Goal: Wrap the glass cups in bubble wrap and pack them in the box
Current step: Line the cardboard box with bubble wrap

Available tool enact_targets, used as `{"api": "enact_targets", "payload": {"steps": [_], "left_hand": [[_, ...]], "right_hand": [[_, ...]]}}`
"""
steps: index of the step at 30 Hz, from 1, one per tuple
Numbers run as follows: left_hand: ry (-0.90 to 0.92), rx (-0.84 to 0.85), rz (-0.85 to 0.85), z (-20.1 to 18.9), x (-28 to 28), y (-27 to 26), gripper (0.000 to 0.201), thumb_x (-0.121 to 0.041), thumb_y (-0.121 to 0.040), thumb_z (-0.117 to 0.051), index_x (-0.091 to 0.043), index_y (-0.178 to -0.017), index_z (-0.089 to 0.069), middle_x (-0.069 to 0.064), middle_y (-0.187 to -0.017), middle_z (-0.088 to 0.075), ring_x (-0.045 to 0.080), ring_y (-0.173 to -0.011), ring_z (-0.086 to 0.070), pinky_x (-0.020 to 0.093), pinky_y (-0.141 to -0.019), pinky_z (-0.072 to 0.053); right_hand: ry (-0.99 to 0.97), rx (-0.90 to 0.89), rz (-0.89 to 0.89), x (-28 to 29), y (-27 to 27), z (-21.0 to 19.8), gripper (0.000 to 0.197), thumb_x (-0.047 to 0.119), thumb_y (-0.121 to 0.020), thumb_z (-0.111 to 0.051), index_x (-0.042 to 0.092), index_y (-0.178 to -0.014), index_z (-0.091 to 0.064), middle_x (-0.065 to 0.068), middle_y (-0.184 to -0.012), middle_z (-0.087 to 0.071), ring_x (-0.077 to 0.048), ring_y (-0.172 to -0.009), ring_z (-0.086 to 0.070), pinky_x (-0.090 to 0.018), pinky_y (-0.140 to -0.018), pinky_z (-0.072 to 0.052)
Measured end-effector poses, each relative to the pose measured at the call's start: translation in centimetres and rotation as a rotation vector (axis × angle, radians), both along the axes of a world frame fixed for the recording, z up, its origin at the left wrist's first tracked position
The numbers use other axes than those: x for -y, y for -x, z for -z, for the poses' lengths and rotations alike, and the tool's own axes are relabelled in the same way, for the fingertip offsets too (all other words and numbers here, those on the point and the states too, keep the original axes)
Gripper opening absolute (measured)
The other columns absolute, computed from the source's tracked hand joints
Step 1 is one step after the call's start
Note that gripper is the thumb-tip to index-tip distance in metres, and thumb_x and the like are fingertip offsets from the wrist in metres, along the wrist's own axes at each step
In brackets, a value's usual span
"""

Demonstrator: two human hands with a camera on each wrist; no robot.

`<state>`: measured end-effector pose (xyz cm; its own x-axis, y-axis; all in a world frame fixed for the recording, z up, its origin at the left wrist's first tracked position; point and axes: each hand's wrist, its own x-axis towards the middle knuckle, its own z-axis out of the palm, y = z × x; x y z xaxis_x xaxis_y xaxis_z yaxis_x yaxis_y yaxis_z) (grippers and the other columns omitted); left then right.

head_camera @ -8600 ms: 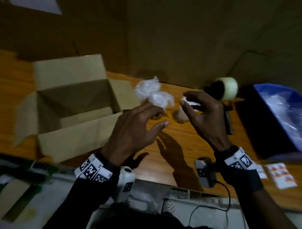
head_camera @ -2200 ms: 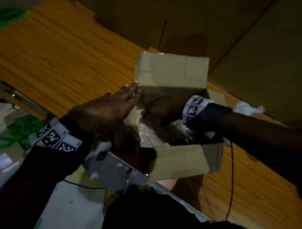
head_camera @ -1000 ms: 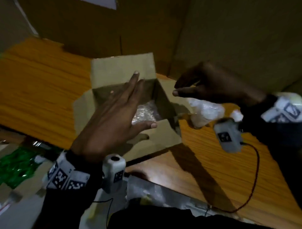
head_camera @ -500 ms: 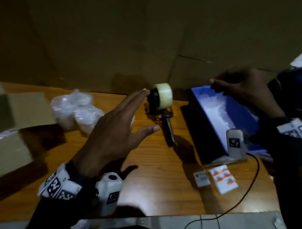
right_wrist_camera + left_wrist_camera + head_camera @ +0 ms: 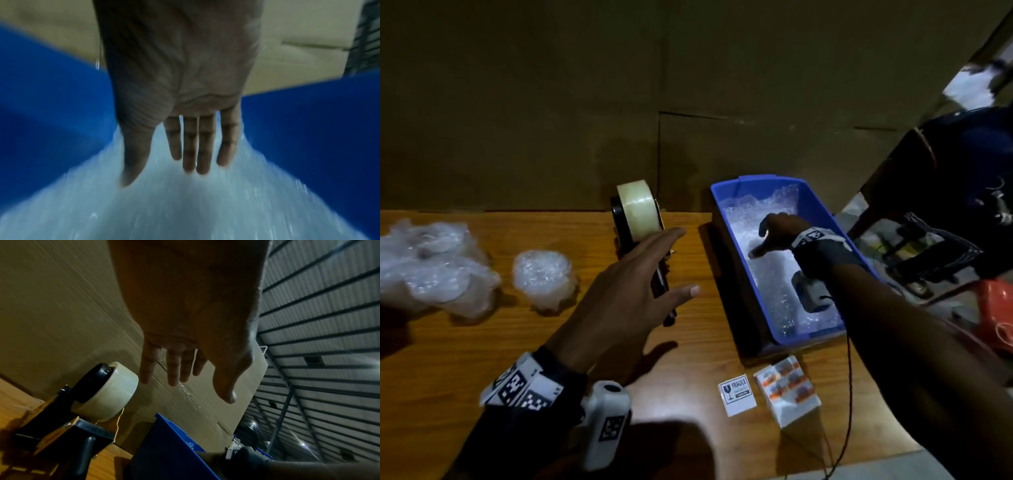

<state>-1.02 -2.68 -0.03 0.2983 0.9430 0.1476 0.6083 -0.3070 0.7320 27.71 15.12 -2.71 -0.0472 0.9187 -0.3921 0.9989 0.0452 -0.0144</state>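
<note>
Lowered right hand (image 5: 774,233) now meets bubble wrap (image 5: 774,274) in bin (image 5: 825,219).

Entry, from my remote seat: items I cannot fully read.

1. Right hand (image 5: 180,91): wrist view smeared by blur; whether its fingertips (image 5: 190,167) touch the bubble wrap (image 5: 185,207) in the blue bin (image 5: 822,219) I cannot tell.
2. Wrapped bundles (image 5: 431,267): cut off by the head view's left edge; contents hidden under the plastic.
3. Tape dispenser (image 5: 640,219): handle partly covered by my left hand (image 5: 626,298).
4. Sticker sheets (image 5: 787,387): print too small (the white label (image 5: 737,394) beside them reads "FRAGILE"; its finer print is illegible).
5. Dark clutter (image 5: 941,246), far right: dim, unidentifiable.
</note>
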Motion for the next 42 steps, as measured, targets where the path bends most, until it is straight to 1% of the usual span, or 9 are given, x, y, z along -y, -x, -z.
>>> {"api": "enact_targets", "payload": {"steps": [3,11,19,24,28,34,38,40,42], "left_hand": [[0.006,-0.015,-0.009,0.3,-0.6,0.3,0.087,-0.077,-0.078,-0.049,-0.043,-0.154,-0.024,-0.021,-0.158,-0.031,0.003,-0.141,-0.037,0.044,-0.107,-0.046],[0.003,0.003,0.002,0.6,-2.2,0.2,0.087,-0.076,-0.079,-0.05,-0.041,-0.154,-0.027,-0.02,-0.157,-0.032,0.004,-0.141,-0.037,0.041,-0.108,-0.045],[-0.018,0.002,0.029,0.4,-5.2,-1.0,0.086,-0.075,-0.077,-0.053,-0.035,-0.152,-0.035,-0.016,-0.153,-0.041,0.004,-0.137,-0.042,0.035,-0.104,-0.046],[-0.053,0.039,0.074,-1.3,-8.8,-4.9,0.079,-0.065,-0.078,-0.062,-0.024,-0.144,-0.049,-0.008,-0.144,-0.054,0.005,-0.131,-0.049,0.031,-0.104,-0.044],[-0.079,0.071,0.044,-2.6,-12.0,-9.1,0.076,-0.059,-0.078,-0.072,-0.018,-0.14,-0.054,-0.005,-0.138,-0.059,0.01,-0.127,-0.053,0.03,-0.105,-0.043],[-0.034,0.453,0.117,-4.5,-13.6,-13.5,0.013,-0.003,-0.092,-0.069,0.009,-0.092,-0.07,0.01,-0.086,-0.069,0.003,-0.075,-0.062,0.016,-0.072,-0.048],[-0.012,0.679,0.106,-5.1,-12.5,-11.8,0.008,0.002,-0.095,-0.061,-0.002,-0.098,-0.067,0.002,-0.082,-0.071,-0.001,-0.073,-0.068,0.014,-0.065,-0.051],[0.009,0.772,0.089,-5.6,-11.4,-10.1,0.015,0.001,-0.096,-0.059,-0.008,-0.106,-0.066,-0.003,-0.082,-0.073,0.004,-0.075,-0.07,0.019,-0.065,-0.054],[0.034,0.857,0.098,-6.0,-9.9,-8.0,0.025,0.002,-0.096,-0.058,-0.011,-0.117,-0.062,-0.004,-0.088,-0.074,0.007,-0.08,-0.07,0.023,-0.07,-0.057]], "right_hand": [[-0.043,0.084,-0.06,-0.1,0.1,2.7,0.058,0.049,-0.073,-0.084,0.017,-0.117,-0.063,-0.01,-0.121,-0.062,-0.033,-0.112,-0.06,-0.036,-0.09,-0.047],[-0.17,-0.041,-0.038,-1.0,-1.2,2.7,0.01,0.029,-0.081,-0.078,0.022,-0.082,-0.071,-0.011,-0.101,-0.071,-0.034,-0.097,-0.066,-0.032,-0.072,-0.043],[-0.344,-0.407,0.006,-0.7,-5.6,-2.9,0.012,0.021,-0.083,-0.079,0.017,-0.075,-0.071,-0.005,-0.076,-0.069,-0.021,-0.078,-0.066,-0.036,-0.074,-0.05],[-0.467,-0.652,0.033,1.6,-6.1,-5.8,0.018,0.02,-0.083,-0.08,0.013,-0.071,-0.07,0.001,-0.069,-0.068,0.005,-0.059,-0.057,-0.018,-0.063,-0.044],[-0.539,-0.787,0.009,4.2,-5.7,-8.6,0.021,0.022,-0.085,-0.079,0.004,-0.079,-0.07,-0.007,-0.078,-0.073,0.003,-0.067,-0.06,-0.016,-0.064,-0.046],[-0.65,-0.933,0.015,7.8,-5.6,-11.0,0.021,0.026,-0.089,-0.075,0.006,-0.083,-0.07,0.003,-0.074,-0.07,0.003,-0.064,-0.06,-0.015,-0.053,-0.048],[-0.728,-0.901,0.189,9.3,-6.0,-9.5,0.032,0.059,-0.093,-0.055,0.032,-0.077,-0.064,0.019,-0.069,-0.064,0.002,-0.063,-0.058,-0.033,-0.056,-0.048],[-0.65,-0.883,0.234,10.2,-5.0,-9.0,0.051,0.063,-0.099,-0.039,0.022,-0.075,-0.058,0.012,-0.064,-0.06,0.0,-0.058,-0.056,-0.036,-0.059,-0.047],[-0.479,-1.031,0.295,11.0,-3.1,-8.8,0.05,0.053,-0.102,-0.036,0.013,-0.087,-0.063,0.007,-0.065,-0.065,0.003,-0.055,-0.061,-0.023,-0.059,-0.052]]}}
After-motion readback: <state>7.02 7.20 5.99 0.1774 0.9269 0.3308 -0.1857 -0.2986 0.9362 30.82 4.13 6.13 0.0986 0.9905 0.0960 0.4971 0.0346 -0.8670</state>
